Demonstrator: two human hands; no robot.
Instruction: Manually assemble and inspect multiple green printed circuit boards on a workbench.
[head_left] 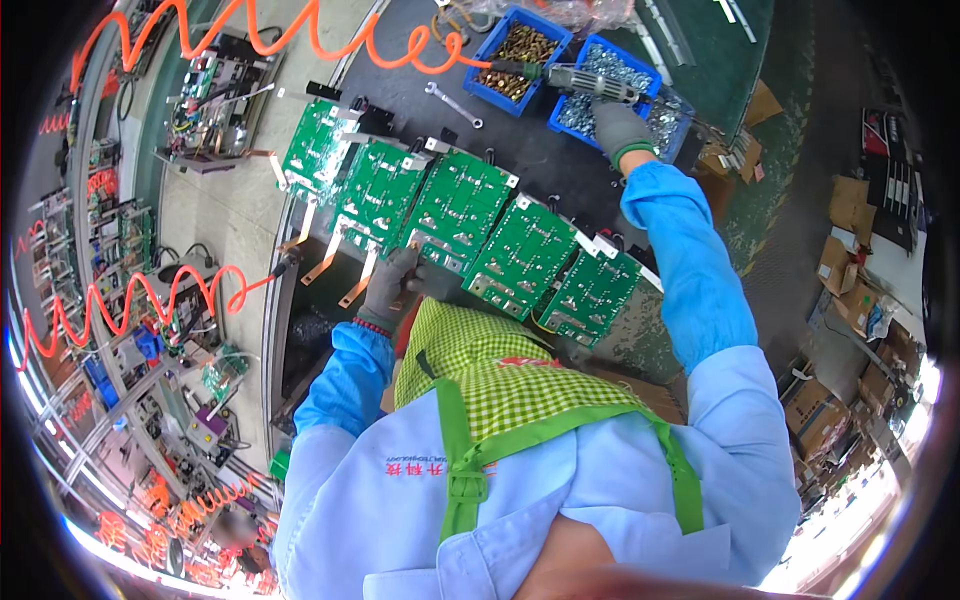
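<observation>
A row of several green circuit boards (457,207) with metal tabs and copper strips lies across the dark bench. My left hand (390,287), in a grey glove, is at the near edge of the middle boards, beside a copper strip (358,280). Its fingers are drawn together; whatever they may hold is too small to make out. My right hand (621,130), also gloved, reaches to a blue bin of silver screws (608,62). Across that bin lies a grey air tool (592,84), right against the glove. The right fingertips are hidden, so a grip cannot be made out.
Left of the silver screws stands a blue bin of brass-coloured fasteners (523,52). A wrench (454,105) lies behind the boards. An orange coiled hose (330,55) runs to the air tool; another coiled hose (150,300) hangs at left. Cardboard boxes (850,275) sit at far right.
</observation>
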